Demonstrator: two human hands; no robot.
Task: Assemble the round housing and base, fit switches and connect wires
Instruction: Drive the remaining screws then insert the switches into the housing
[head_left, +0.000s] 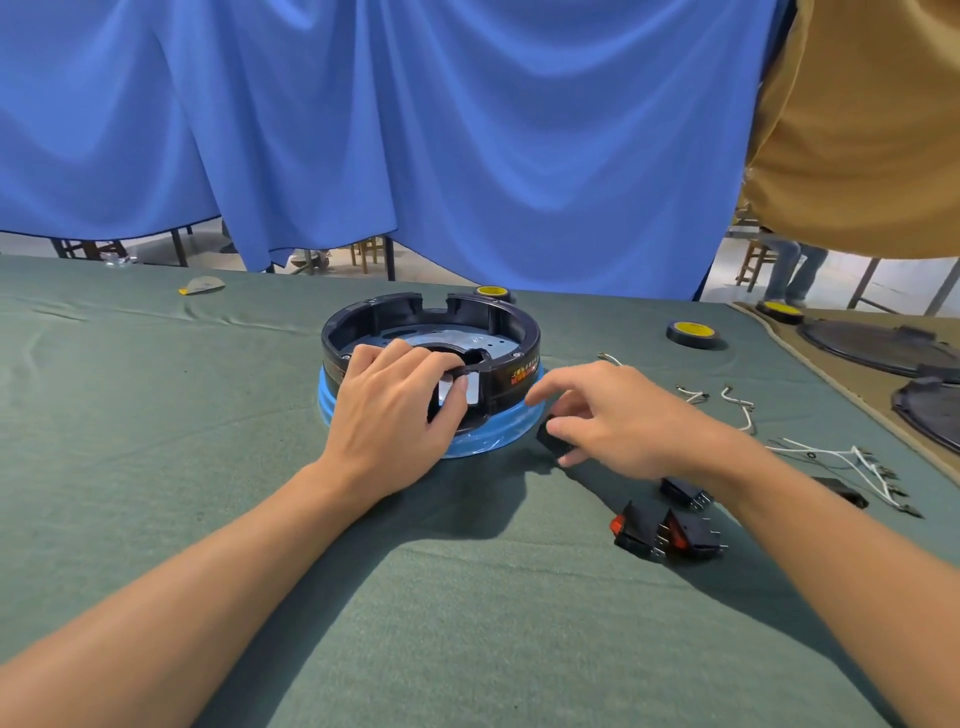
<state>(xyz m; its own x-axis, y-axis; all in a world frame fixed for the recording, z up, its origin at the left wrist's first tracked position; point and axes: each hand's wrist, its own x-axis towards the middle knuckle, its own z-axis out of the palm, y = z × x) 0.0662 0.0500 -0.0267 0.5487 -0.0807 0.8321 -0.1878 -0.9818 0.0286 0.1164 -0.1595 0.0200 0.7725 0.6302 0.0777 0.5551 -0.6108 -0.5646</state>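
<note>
Gripping housing rim: left hand; pinching switch beside base: right hand

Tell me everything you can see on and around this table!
housing: one, black, middle of the table, on the base
base: one, blue, under the housing
switches: at least four, black, some red, right of the base
wires: several, white, far right
tape rolls: three, black and yellow, far side
covers: two, dark, round, right edge
cloth: one, green, covering the table
curtain: one, blue, behind the table
left hand: grips the housing's near rim
right hand: pinches one switch beside the base
</note>
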